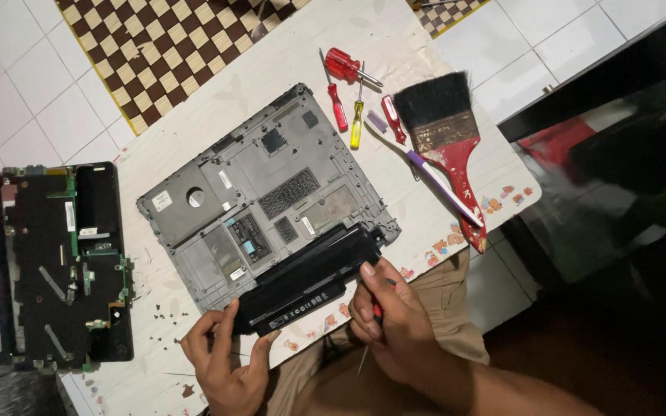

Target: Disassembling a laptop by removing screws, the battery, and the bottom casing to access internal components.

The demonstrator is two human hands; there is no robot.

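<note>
One black battery point(307, 281) lies along the near edge of one grey laptop base point(260, 196), its long axis running from lower left to upper right. Two bare hands hold it: the left hand point(225, 358) grasps the lower-left end, while the right hand point(385, 320) presses fingertips on the upper-right end and also clutches a red-handled screwdriver point(370, 327). Four more screwdrivers point(351, 96), three red and one yellow, lie beyond the base, beside one red-handled brush point(447, 131) and one pen point(441, 185). One black circuit board point(63, 262) sits well apart at left on the table point(194, 131).
</note>
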